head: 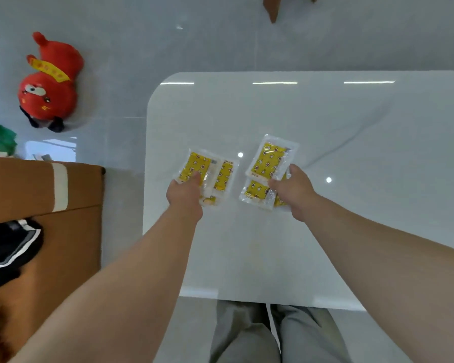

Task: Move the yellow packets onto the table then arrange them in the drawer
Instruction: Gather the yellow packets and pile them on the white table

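Note:
Two bunches of yellow star-printed packets in clear wrap are over the white table. My left hand grips the left bunch of packets, thumb on top of the front packet. My right hand grips the right bunch of packets, with one packet fanned upward and others below it. Both bunches are low over the tabletop near its left part; I cannot tell whether they touch it. No drawer is in view.
A brown cardboard box stands on the floor left of the table, with dark clothing lying on it. A red plush toy lies on the grey tiled floor at far left. My grey trousers show below the table's near edge.

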### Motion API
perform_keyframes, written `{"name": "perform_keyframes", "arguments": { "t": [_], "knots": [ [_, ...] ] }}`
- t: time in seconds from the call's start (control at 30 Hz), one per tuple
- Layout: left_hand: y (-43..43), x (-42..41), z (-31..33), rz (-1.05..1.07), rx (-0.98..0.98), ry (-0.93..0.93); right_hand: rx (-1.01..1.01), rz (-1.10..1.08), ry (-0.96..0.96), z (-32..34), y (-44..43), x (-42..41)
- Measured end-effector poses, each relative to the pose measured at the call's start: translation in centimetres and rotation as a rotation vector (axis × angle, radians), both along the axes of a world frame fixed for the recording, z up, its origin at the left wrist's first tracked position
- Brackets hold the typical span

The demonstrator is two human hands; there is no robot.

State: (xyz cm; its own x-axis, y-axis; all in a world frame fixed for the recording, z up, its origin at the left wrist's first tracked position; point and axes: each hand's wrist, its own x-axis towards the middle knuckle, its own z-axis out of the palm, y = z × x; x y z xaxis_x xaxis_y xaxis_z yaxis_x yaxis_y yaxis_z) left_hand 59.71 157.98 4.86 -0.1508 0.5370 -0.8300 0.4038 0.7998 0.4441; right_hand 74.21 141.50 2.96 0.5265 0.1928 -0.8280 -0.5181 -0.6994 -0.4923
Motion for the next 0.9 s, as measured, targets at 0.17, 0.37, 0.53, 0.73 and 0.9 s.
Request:
{"name": "perform_keyframes", "arguments": {
  "t": [0.17,0.37,0.53,0.73,0.9],
  "knots": [
    [3.2,2.8,-5.4,-0.032,-0.035,0.034,-0.058,0.037,-0.044,-4.3,3.0,1.1],
    [4.3,3.3,-9.5,-0.045,-0.053,0.061,-0.13,0.06,-0.046,-7.3,4.0,1.6],
    [4.6,3.2,-10.5,-0.143,-0.041,0.224,-0.236,0.131,-0.11,-8.6,4.2,1.5],
    [4.2,3.4,-9.6,-0.257,-0.082,0.295,-0.372,0.257,-0.149,-8.7,4.5,1.4],
    [3.2,2.1,-8.5,-0.23,-0.08,0.312,-0.461,0.3,-0.11,-8.0,3.6,1.3]
  ]
}}
